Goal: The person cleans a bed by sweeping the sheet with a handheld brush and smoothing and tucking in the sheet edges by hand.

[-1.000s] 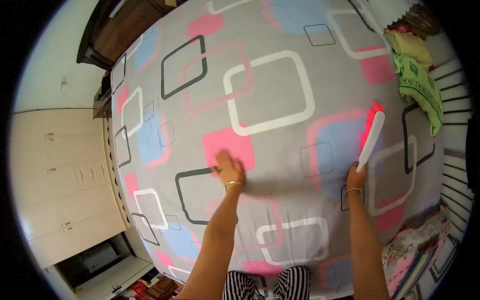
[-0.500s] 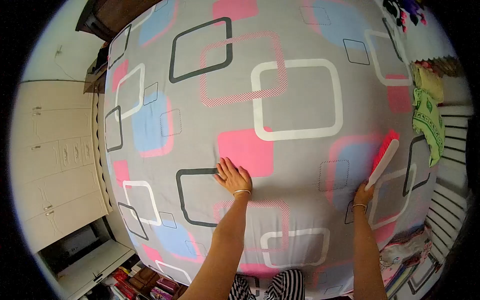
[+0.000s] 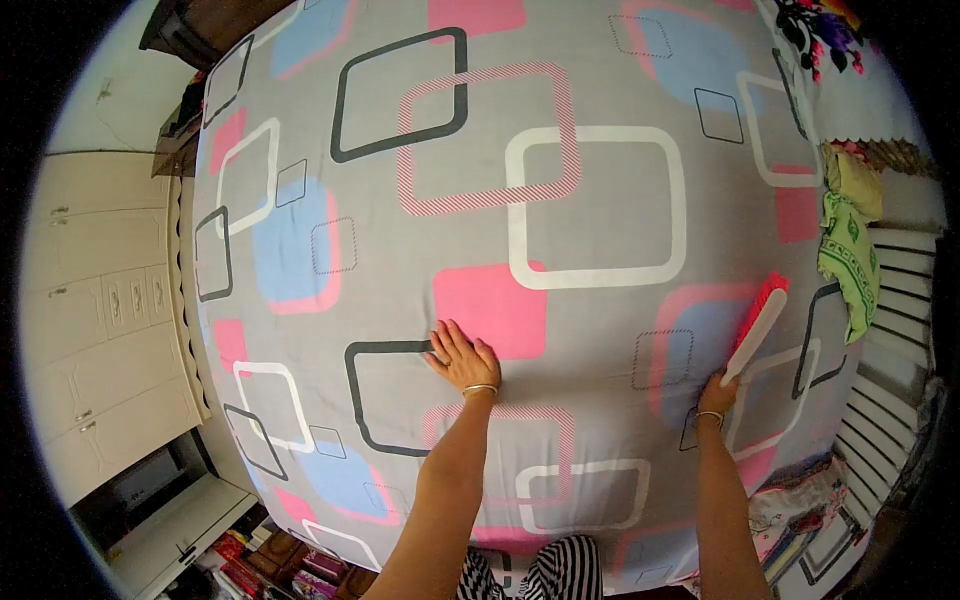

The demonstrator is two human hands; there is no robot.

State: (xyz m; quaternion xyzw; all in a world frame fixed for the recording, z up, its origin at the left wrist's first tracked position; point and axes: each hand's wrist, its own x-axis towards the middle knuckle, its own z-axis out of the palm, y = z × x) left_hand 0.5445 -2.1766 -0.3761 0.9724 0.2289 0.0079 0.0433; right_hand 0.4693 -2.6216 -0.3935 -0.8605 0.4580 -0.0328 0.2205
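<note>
A grey bed sheet (image 3: 600, 390) printed with pink, blue, white and dark rounded squares lies spread over the bed. My left hand (image 3: 462, 360) presses flat on it, fingers stretched out, at the lower edge of a pink square. On the right, my right hand (image 3: 716, 393) is closed around the handle end of a bed brush (image 3: 756, 330) with a white back and red bristles. The brush points up and away, its bristles facing left, close to the sheet. Whether the bristles touch the cloth I cannot tell. Each wrist wears a bracelet.
White cabinets (image 3: 100, 300) stand along the left side. At the right are a green patterned cloth (image 3: 848, 262) and a white slatted headboard (image 3: 880, 400). Folded fabric (image 3: 800, 505) lies at the lower right. Several boxes and items (image 3: 285, 560) sit at the lower left.
My right hand and the brush have shifted slightly left and down in view. My left hand stays flat in the same spot on the sheet. The camera view has tilted a little.
</note>
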